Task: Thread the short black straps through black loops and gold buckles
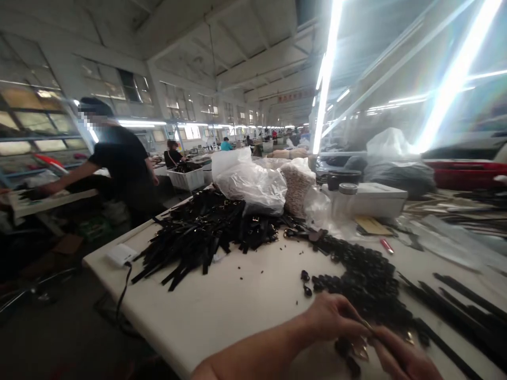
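My left hand [335, 319] reaches in over the near right part of the table, its fingers pinched together. Its fingertips meet those of my right hand [402, 353], which is also closed, at the lower edge of the view. Between them is a small black strap piece [348, 363] with a gold-coloured metal fitting [360, 351]; its exact shape is blurred and partly hidden by my fingers. Just beyond my hands lies a heap of black looped strap pieces [364, 274], with two loose pieces [306, 284] at its left.
Flat black straps [198, 227] are piled on the white table [237, 306], beside clear plastic bags [249, 182]. Long black strips [455, 316] lie to the right, near a red lighter-like object [387, 246]. A white box [376, 199] stands behind. A person [122, 158] stands at the left.
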